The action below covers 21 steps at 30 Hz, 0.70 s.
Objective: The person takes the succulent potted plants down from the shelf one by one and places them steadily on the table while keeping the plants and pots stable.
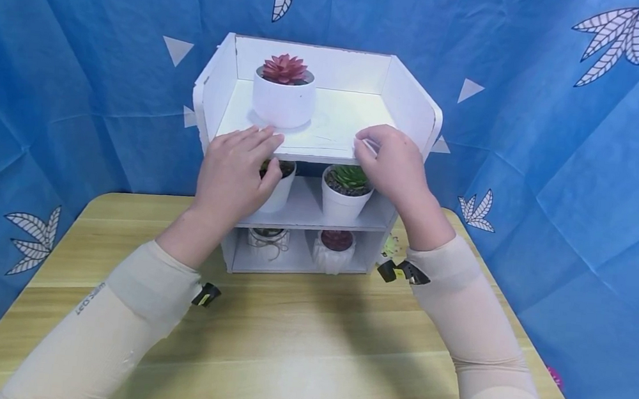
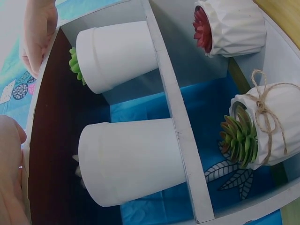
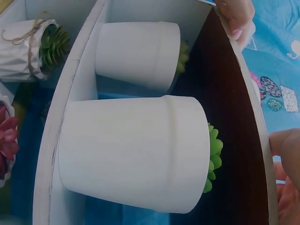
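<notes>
A white three-level shelf unit (image 1: pixel 300 223) stands on the wooden table. My left hand (image 1: pixel 236 169) rests at the front edge of its top level, fingers extended over the board. Just behind those fingertips sits a round white pot with a red succulent (image 1: pixel 282 103). At the right part of the same edge is my right hand (image 1: pixel 389 161), fingers loosely bent, a gap showing between thumb and forefinger. Below, the middle level holds a white pot with a green succulent (image 1: pixel 345 195) and another white pot (image 2: pixel 133 161), partly hidden by my left hand in the head view.
On the lowest level stand a pot tied with twine (image 1: pixel 268 243) and a ridged white pot with a red plant (image 1: pixel 334 250). Blue patterned cloth (image 1: pixel 134 79) hangs behind and beside the table (image 1: pixel 282 350).
</notes>
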Each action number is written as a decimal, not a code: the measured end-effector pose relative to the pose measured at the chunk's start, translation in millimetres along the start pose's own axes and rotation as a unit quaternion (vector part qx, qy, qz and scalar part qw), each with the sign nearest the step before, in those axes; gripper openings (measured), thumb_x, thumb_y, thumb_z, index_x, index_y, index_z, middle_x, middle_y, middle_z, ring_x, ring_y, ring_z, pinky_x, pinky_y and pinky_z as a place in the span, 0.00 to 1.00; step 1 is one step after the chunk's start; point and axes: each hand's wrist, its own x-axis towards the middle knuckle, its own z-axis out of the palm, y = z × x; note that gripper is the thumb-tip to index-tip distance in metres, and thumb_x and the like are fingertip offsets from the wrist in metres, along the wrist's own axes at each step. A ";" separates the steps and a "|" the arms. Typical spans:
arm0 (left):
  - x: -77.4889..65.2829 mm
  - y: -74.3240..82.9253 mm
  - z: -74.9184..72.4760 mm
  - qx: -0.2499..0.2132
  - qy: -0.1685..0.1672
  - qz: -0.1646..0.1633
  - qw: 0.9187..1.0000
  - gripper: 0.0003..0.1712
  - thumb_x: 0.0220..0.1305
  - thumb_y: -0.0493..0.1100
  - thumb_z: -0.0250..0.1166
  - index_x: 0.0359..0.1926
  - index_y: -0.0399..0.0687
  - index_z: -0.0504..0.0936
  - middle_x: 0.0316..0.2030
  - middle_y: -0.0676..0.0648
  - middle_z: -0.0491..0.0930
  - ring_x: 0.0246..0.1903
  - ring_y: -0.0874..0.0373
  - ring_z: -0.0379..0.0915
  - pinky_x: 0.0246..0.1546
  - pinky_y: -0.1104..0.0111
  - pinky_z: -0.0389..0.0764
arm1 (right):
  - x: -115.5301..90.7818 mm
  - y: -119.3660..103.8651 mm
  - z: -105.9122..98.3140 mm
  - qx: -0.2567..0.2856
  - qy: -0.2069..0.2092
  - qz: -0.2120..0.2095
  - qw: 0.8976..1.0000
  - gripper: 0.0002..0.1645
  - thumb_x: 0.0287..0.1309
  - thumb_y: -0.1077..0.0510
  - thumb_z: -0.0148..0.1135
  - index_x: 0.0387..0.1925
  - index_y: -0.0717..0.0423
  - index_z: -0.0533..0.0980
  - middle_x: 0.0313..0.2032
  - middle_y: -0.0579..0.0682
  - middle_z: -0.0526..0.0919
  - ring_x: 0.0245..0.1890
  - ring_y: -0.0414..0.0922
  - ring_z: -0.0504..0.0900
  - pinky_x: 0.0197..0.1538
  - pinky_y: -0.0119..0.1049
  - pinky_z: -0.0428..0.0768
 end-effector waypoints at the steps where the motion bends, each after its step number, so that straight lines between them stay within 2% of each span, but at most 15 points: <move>1: 0.0 -0.1 0.2 0.000 0.000 0.000 1.000 0.27 0.72 0.52 0.52 0.67 0.51 0.76 0.67 0.47 0.72 0.69 0.49 0.64 0.70 0.51 0.61 | -0.2 0.4 -0.2 0.002 -0.003 -0.001 1.000 0.22 0.71 0.47 0.52 0.56 0.54 0.81 0.59 0.52 0.81 0.61 0.51 0.77 0.65 0.49 0.72; 12: 0.2 0.0 0.2 -0.003 0.002 -0.001 1.000 0.26 0.71 0.51 0.54 0.67 0.51 0.76 0.67 0.48 0.72 0.69 0.50 0.64 0.70 0.51 0.61 | -2.5 2.0 -3.8 0.012 -0.030 0.003 0.999 0.24 0.71 0.46 0.50 0.57 0.52 0.81 0.60 0.51 0.80 0.61 0.50 0.76 0.65 0.52 0.72; 21: 1.4 -0.1 1.0 -0.003 -0.005 -0.006 1.000 0.27 0.72 0.52 0.52 0.68 0.52 0.76 0.68 0.48 0.71 0.70 0.50 0.64 0.70 0.51 0.60 | -2.7 4.2 -1.0 0.003 -0.021 -0.003 1.000 0.24 0.70 0.45 0.51 0.58 0.50 0.80 0.61 0.50 0.79 0.61 0.50 0.77 0.64 0.51 0.73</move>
